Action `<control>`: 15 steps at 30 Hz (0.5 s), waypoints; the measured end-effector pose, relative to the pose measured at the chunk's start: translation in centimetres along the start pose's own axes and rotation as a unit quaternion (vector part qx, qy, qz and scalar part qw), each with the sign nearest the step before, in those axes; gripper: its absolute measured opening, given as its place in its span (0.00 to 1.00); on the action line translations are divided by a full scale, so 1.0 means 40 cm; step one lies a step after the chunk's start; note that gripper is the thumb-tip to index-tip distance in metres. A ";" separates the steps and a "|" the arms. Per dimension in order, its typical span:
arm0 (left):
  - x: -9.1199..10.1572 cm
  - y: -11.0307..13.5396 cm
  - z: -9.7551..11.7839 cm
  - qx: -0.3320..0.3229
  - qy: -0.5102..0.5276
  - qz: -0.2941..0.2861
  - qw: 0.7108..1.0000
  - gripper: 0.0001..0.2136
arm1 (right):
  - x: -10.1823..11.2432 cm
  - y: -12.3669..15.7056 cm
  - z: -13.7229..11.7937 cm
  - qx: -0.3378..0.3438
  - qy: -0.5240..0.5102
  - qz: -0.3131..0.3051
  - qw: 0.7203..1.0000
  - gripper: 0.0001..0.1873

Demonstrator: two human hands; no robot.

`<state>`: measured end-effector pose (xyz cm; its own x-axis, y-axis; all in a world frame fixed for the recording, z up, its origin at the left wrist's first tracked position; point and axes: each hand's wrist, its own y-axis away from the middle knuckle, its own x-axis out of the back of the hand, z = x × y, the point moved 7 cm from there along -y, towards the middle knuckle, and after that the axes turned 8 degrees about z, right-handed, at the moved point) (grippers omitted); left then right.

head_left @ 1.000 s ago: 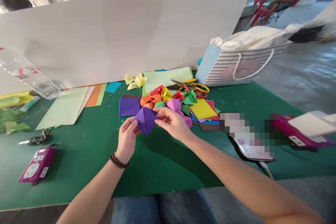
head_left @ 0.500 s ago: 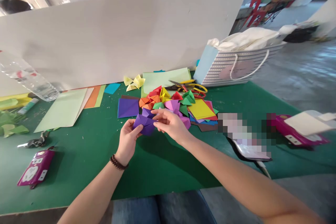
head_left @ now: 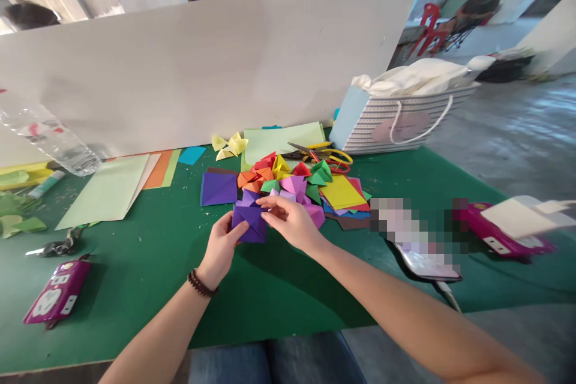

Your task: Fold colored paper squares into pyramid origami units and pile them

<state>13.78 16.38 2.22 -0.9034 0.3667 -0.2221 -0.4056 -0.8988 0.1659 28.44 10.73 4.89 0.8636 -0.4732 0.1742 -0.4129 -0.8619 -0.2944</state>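
Observation:
A creased sheet of purple origami paper (head_left: 250,227) is held up over the near middle of the table. My left hand (head_left: 221,245) pinches its left side, thumb on the face and fingers behind. At its upper right corner, my right hand (head_left: 292,222) has thumb and index finger on the edge, apparently pinching it. Just beyond lies a pile of folded paper pieces: orange ones (head_left: 252,180), a yellow one (head_left: 281,167), green ones (head_left: 321,173) and pink ones (head_left: 293,186). A stack of purple square sheets (head_left: 219,189) rests left of the pile.
Scissors (head_left: 335,159) and a pale green sheet (head_left: 281,138) lie behind the pile. Yellow squares (head_left: 342,192), a phone (head_left: 418,246) and a striped paper bag (head_left: 405,117) stand to the right. At left are a plastic bottle (head_left: 67,138), keys (head_left: 56,246) and a magenta pack (head_left: 58,291).
The purple paper has turned more squarely toward me, showing a flatter face. My left hand has shifted slightly with it; my right fingers stay at its upper right edge. The view tilted a little.

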 end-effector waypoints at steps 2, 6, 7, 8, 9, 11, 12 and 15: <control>-0.001 0.002 -0.002 -0.001 -0.008 -0.001 1.000 0.14 | 0.000 0.005 -0.008 0.016 0.018 -0.003 1.000 0.13; -0.003 0.005 -0.012 -0.001 -0.017 0.008 1.000 0.16 | -0.013 0.021 -0.027 0.049 0.057 -0.036 0.997 0.19; -0.002 0.005 -0.014 -0.003 -0.017 0.014 1.000 0.18 | -0.017 0.025 -0.032 0.065 0.072 -0.041 0.994 0.23; -0.002 0.004 -0.016 -0.006 -0.016 0.020 1.000 0.19 | -0.020 0.029 -0.037 0.080 0.086 -0.041 0.992 0.27; -0.001 0.004 -0.017 -0.009 -0.015 0.025 1.000 0.19 | -0.022 0.032 -0.039 0.090 0.096 -0.035 0.991 0.31; -0.002 0.004 -0.019 -0.012 -0.015 0.029 0.999 0.19 | -0.020 0.033 -0.035 0.089 0.093 -0.018 0.991 0.33; -0.005 0.005 -0.019 -0.011 -0.016 0.026 0.999 0.18 | -0.019 0.031 -0.031 0.082 0.082 -0.010 0.993 0.33; -0.017 0.011 -0.022 0.004 -0.021 -0.002 1.000 0.16 | -0.011 0.022 -0.021 0.067 0.052 0.006 0.996 0.30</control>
<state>14.33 15.51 1.58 -0.9066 0.3803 -0.1831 -0.4106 -0.8952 0.1734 27.47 10.01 5.34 0.8215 -0.5055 0.2639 -0.3748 -0.8274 -0.4183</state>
